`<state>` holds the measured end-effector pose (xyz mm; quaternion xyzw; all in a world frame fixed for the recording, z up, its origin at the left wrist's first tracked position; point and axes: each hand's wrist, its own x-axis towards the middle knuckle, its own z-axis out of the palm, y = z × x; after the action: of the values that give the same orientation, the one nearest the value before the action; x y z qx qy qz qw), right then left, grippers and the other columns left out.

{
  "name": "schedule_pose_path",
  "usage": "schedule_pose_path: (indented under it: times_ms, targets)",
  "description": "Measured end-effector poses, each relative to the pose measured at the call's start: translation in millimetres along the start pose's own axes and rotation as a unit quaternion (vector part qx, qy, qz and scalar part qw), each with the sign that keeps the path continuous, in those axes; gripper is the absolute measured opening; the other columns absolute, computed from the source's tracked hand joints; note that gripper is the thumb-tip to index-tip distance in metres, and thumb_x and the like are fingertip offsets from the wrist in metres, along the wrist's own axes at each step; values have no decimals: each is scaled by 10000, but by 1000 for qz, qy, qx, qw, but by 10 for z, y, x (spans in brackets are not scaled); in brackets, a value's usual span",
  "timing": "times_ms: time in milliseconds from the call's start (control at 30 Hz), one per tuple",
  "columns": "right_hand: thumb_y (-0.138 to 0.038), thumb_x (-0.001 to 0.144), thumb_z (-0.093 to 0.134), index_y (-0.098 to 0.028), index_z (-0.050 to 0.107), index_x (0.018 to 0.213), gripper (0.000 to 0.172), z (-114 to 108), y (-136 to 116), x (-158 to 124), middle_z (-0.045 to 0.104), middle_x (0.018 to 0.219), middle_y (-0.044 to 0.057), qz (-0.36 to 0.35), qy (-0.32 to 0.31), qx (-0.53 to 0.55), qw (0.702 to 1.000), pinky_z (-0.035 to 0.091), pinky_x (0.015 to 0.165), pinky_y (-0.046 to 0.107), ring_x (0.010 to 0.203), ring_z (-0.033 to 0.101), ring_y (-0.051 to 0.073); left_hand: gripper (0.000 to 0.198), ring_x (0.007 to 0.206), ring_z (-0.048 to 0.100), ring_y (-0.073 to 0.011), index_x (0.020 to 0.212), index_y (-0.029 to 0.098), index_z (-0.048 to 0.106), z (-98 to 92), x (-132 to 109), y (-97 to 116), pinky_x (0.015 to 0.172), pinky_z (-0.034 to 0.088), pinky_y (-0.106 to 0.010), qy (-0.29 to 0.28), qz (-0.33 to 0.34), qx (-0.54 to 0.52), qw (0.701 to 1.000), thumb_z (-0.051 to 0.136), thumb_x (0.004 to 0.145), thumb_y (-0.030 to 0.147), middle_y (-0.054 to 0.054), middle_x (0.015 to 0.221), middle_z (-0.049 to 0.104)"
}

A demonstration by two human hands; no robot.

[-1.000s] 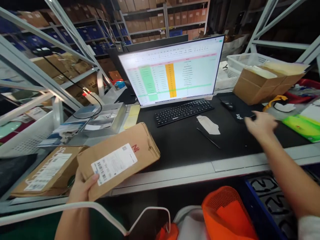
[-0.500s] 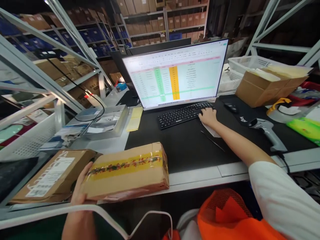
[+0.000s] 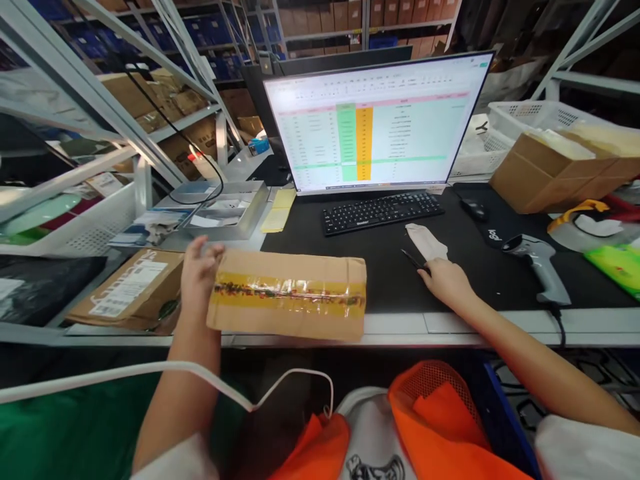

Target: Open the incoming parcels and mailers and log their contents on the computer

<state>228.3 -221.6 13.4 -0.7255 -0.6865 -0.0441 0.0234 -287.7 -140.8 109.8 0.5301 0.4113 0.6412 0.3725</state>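
Observation:
A taped cardboard box (image 3: 287,313) lies across the desk's front edge, its yellow-taped face turned towards me. My left hand (image 3: 197,277) is at its left end, fingers bent against the upper left corner; how firmly they grip is partly hidden. On the desk's right half, my right hand (image 3: 450,283) pinches a thin black pen (image 3: 414,259) that points up and left. A crumpled white slip of paper (image 3: 427,241) lies just beyond those fingers. Behind it sits the black keyboard (image 3: 383,213), below a monitor (image 3: 390,127) showing a spreadsheet.
Left of my left hand lies another labelled carton (image 3: 133,287), with a grey tray of papers (image 3: 227,213) and yellow notes (image 3: 279,212) behind. To the right are a mouse (image 3: 473,209), a barcode scanner (image 3: 540,267) and an open carton (image 3: 555,173). A white cable (image 3: 210,377) crosses in front.
My right hand has left the keyboard, come nearer and taken hold of the pen. The box has turned to show its taped face more squarely, and my left hand has shifted up its end.

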Motion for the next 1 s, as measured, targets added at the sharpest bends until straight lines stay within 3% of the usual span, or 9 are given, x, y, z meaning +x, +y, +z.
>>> schedule_pose_path:
  times_ms: [133,233,367,467,567,667,767,833,1000]
  targets:
    - [-231,1032,540,-96,671,1051,189,24,-19,-141,693,1059,187,14,46,76,996,503,835,375,997,677,319,630,928,682,-259,1143,215,624,390,409,-52,922,578,-510,-62,-96,-43,993,806,546,300,-58,958,732]
    - [-248,1011,519,-126,616,1097,179,-18,-105,-294,682,1113,202,34,126,225,966,518,850,400,1023,675,332,492,993,696,-276,1120,203,640,619,511,-69,932,576,-504,-127,-133,-73,980,750,666,358,-81,1028,740]
    - [-460,1022,494,-211,503,1117,267,-158,-522,-506,681,864,67,16,171,533,829,532,684,366,733,680,246,389,915,729,-281,1067,188,691,1005,683,-75,791,609,-412,-180,-264,-21,947,714,733,385,-96,973,740]
    - [-580,999,542,-251,428,1079,357,-317,-957,-514,639,771,-16,-16,167,702,692,528,620,320,630,650,190,325,838,723,-269,980,159,688,1226,906,34,720,587,-369,-112,-308,82,941,682,774,411,-116,915,735]
    - [-615,936,647,-265,383,999,443,-432,-1243,-404,662,807,-14,-37,156,783,601,533,587,292,630,649,170,348,967,713,-266,911,164,671,1280,840,295,860,559,-378,-61,-194,167,965,617,843,500,-118,978,744]
    - [-619,886,711,-270,365,967,499,-455,-1296,-278,625,729,-42,-30,146,813,562,476,508,248,543,578,143,398,1143,663,-292,966,182,720,1382,227,534,1051,484,-444,-70,56,298,950,552,894,535,-105,1095,758]
    - [-621,886,709,-267,424,1019,474,-430,-1200,-215,559,686,-61,-5,180,797,577,420,473,231,524,507,132,381,1264,611,-313,1104,206,740,1647,-611,585,1167,393,-496,-197,250,382,868,618,876,487,-102,1244,731]
    - [-644,948,608,-250,517,1102,433,-422,-1104,-233,526,679,-50,0,196,753,628,402,469,249,529,485,144,515,1231,627,-346,1216,212,719,1824,-1024,556,1177,362,-550,-210,292,436,825,722,811,529,-127,1281,714]
    - [-581,1062,427,-222,680,1195,459,-451,-838,-486,648,819,52,-67,219,567,791,535,689,374,767,648,243,640,1277,606,-404,1288,181,681,1918,-1357,487,1204,291,-637,-189,311,493,790,783,771,544,-176,1352,677]
